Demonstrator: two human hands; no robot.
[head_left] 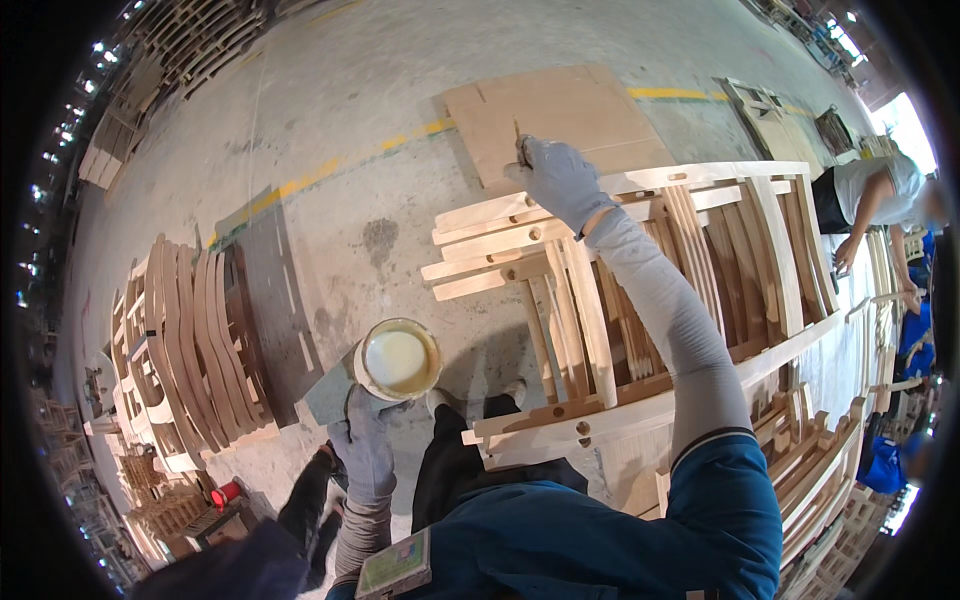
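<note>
Stack [595, 330] of pale wooden frames; just beyond it lies cardboard [570, 110], and well to its left stands a pile [190, 350] of curved wooden parts. Left of the stack, near its rail ends, is a bucket [434, 362] of creamy liquid [397, 360]. The left hand [365, 445] is at its near side, fingers apparently clasping its edge, though partly hidden. Over the stack's far rail, the right hand's [562, 180] fingers pinch a thin tool [519, 135], probably a brush. I'd advise a level bucket, a light grip and no overloading, sparing the stack drips.
</note>
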